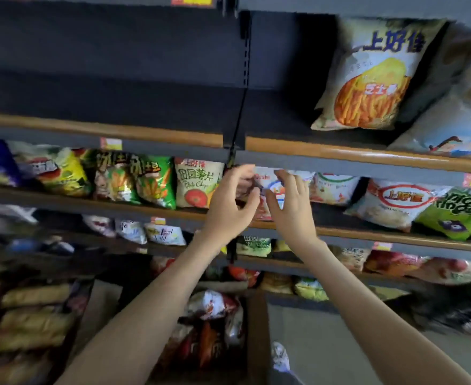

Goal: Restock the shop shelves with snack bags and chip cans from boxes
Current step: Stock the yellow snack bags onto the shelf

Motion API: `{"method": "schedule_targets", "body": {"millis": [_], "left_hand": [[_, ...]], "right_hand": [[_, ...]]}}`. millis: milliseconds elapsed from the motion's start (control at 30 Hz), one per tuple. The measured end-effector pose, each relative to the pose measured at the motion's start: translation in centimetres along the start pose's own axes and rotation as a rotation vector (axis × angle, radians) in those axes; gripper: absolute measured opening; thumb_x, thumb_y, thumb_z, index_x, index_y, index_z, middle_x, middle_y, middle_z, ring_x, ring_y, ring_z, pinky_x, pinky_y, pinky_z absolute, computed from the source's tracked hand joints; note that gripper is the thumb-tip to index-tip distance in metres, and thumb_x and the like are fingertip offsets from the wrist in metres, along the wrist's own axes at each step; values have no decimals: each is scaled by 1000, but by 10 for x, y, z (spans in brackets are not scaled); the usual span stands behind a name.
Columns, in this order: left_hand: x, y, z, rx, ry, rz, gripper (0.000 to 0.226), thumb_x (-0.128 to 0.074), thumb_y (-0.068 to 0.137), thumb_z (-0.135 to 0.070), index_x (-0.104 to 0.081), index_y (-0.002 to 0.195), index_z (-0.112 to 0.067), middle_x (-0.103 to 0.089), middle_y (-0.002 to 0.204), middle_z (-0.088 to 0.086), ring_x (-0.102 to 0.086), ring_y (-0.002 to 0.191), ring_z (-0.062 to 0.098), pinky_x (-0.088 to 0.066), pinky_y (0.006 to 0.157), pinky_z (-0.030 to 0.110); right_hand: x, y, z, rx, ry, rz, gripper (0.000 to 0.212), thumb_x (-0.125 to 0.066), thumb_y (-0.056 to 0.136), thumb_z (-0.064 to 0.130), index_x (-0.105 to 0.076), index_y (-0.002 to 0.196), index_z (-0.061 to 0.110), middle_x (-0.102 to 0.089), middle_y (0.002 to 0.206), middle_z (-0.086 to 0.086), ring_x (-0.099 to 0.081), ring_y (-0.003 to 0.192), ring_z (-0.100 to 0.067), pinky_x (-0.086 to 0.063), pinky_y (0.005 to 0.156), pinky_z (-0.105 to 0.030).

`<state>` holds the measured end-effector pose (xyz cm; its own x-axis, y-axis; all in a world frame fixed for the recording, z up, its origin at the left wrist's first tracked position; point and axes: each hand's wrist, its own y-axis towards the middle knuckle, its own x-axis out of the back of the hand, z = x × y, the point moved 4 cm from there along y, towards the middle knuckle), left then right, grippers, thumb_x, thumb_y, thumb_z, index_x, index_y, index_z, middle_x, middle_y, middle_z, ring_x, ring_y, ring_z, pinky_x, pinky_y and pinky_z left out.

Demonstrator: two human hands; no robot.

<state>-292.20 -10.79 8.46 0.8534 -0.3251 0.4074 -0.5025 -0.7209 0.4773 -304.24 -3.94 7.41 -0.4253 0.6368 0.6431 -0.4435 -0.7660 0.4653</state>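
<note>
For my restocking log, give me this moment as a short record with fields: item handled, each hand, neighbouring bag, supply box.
item: white snack bag with red and blue print, standing on the middle wood-edged grey metal shelf
left hand: left hand raised at the bag's left edge, fingers curled; grip unclear through blur
right hand: right hand at the bag's front, fingers straight
neighbour: white potato chip bag with a tomato picture, to the left on the same shelf
supply: open brown cardboard box holding snack bags, below the arms
</note>
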Motion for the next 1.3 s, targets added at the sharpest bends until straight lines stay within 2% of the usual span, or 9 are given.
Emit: {"method": "schedule_targets", "body": {"millis": [400, 700, 800, 900, 1000, 1100, 1167, 1233, 1300], "left_hand": [[109, -235, 199, 1121, 250, -112, 65, -63, 93, -36, -32, 149, -26, -48, 134, -5, -56, 115, 14, -50, 90, 32], [92, -416, 360, 1517, 54, -432, 56, -70, 86, -14, -50, 137, -23, -59, 119, 9, -58, 111, 24, -45, 88, 37], [65, -469, 444, 1555, -84, -686, 38, -68, 74, -6, -59, 94, -37, -55, 88, 5, -64, 79, 2, -45, 76, 36], [35, -510, 531, 1652, -243, -624, 62, -70, 83, -2, -38, 136, -8, -50, 128, 11, -54, 118, 33, -39, 94, 32], [16, -526, 596, 1547, -282, -483, 104, -75, 81, -2, 0, 153, -6, -23, 156, 11, -29, 142, 25, -29, 105, 20], [7, -526, 635, 1407, -282, -439, 134, -86, 68, -6, 22, 148, -6, 10, 148, -16, 1, 135, -10, -12, 102, -4], [3, -528, 641, 1326, -331, -472, 134, -84, 68, 1, 26, 144, -3, 9, 138, -28, -2, 119, -36, -18, 97, -7], [4, -528, 633, 1306, -388, -491, 141, -89, 66, -12, 27, 145, -17, -3, 142, -28, -13, 121, -37, -25, 99, -3], [11, -520, 613, 1315, -468, -499, 139, -92, 58, -41, 19, 141, -50, -14, 158, -17, -25, 141, -7, -31, 115, 25]], "right_hand": [[-234, -95, -9, -139, 54, 993, 54, -49, 100, 31, -29, 148, 16, -31, 146, -5, -30, 137, -26, -35, 105, -36], [-440, -223, -66, -217, -18, 1421, 72, -58, 96, 27, -17, 153, 13, -33, 152, -7, -36, 137, -24, -37, 107, -37], [-525, -285, -98, -306, -23, 1478, 73, -62, 93, 22, -21, 151, 8, -45, 141, -12, -47, 125, -24, -39, 101, -36], [-600, -332, -127, -375, 45, 1523, 75, -65, 91, 19, -20, 151, 10, -32, 149, 0, -34, 135, -16, -32, 100, -26], [-657, -361, -153, -463, 67, 1531, 114, -78, 78, 34, 6, 154, 19, -4, 162, 1, -16, 146, -21, -32, 104, -33], [-693, -371, -165, -493, 116, 1533, 144, -85, 52, 46, 19, 150, 26, 2, 160, 4, -13, 147, -21, -33, 112, -47], [-700, -369, -168, -515, 201, 1510, 136, -89, 59, 27, 12, 150, 26, -10, 155, 10, -22, 141, -11, -36, 109, -37], [-691, -363, -165, -503, 263, 1462, 125, -87, 64, 10, 3, 147, 30, -23, 140, 24, -30, 131, -3, -38, 104, -29], [-671, -351, -154, -517, 299, 1415, 128, -88, 59, 13, 3, 147, 31, -28, 133, 28, -34, 129, -2, -40, 105, -31]]}}
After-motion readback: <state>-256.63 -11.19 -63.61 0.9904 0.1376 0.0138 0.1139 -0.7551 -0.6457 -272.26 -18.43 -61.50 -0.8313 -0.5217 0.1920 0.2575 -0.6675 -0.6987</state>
